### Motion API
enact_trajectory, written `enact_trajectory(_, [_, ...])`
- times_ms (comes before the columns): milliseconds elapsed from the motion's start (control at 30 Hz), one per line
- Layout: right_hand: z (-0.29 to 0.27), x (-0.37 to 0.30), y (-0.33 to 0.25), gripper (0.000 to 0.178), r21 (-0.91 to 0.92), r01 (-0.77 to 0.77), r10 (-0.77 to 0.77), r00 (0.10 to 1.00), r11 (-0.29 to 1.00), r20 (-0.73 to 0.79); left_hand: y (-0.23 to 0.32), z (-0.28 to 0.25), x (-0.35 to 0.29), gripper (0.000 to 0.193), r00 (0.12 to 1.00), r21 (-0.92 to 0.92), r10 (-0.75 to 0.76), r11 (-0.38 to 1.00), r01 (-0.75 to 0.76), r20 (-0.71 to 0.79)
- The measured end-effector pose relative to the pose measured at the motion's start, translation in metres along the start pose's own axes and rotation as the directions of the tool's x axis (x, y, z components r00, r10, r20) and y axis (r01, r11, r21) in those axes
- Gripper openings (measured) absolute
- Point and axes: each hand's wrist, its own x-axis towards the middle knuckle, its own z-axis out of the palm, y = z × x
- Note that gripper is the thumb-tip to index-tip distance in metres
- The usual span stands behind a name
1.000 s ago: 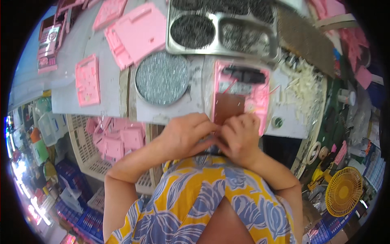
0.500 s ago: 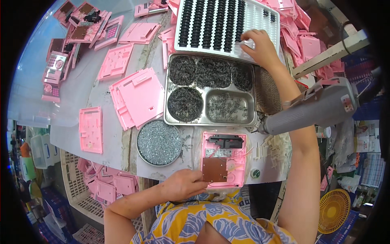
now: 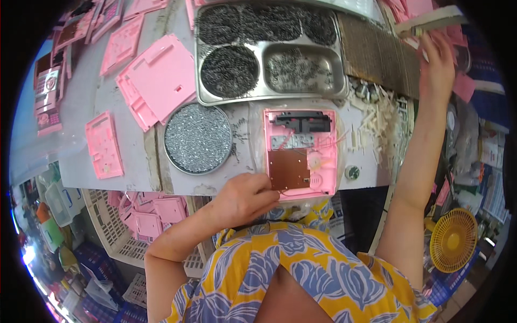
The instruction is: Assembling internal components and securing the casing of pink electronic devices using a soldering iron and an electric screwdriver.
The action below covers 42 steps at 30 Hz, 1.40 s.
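Note:
An open pink plastic case (image 3: 329, 161) lies on the table in front of me. It holds a black plastic part (image 3: 301, 122), a metal strip (image 3: 291, 141), a brown circuit board (image 3: 288, 169) and thin wires. At its lower left corner, my left hand (image 3: 247, 196) grips the edge with bent fingers. My right arm stretches far to the upper right. There my right hand (image 3: 439, 62) has its fingers extended near the end of a pale bar (image 3: 433, 20), beside pink parts; I see nothing held in it.
A steel compartment tray (image 3: 215, 100) of small dark springs stands behind the case. Left of the case is a round dish (image 3: 198, 139) of screws. Pink panels (image 3: 161, 81) lie farther left, white plastic pieces (image 3: 377, 116) to the right. A crate (image 3: 107, 220) of pink parts stands below.
My right hand has left the white tray of black parts and moved right to the pale bar. The grey cylindrical tool is out of view. The view has shifted; my left hand stays on the case.

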Motion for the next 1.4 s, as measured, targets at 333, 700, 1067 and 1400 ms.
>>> enact_trajectory(333, [0.011, -0.28, -0.063, 0.026, -0.437, 0.416, 0.011, 0.715, 0.798, 0.699, 0.009, -0.005, -0.004, 0.022, 0.997, 0.011, -0.073, 0.997, 0.073, 0.006])
enact_trajectory(700, [0.009, -0.283, -0.046, 0.025, -0.319, 0.479, -0.121, 0.684, 0.818, 0.719, 0.01, -0.001, -0.004, 0.021, 0.996, 0.02, -0.088, 0.996, 0.088, 0.01])
enact_trajectory(1067, [-0.018, -0.243, -0.042, 0.023, -0.401, 0.186, 0.056, 0.852, 0.897, 0.521, 0.02, -0.035, 0.017, 0.022, 0.964, -0.022, -0.158, 0.986, 0.166, 0.213])
enact_trajectory(1400, [-0.023, -0.204, -0.022, 0.011, -0.701, 0.004, 0.381, 0.837, 0.714, 0.393, -0.063, -0.029, 0.208, 0.025, 0.971, 0.479, -0.234, 0.858, 0.186, 0.041])
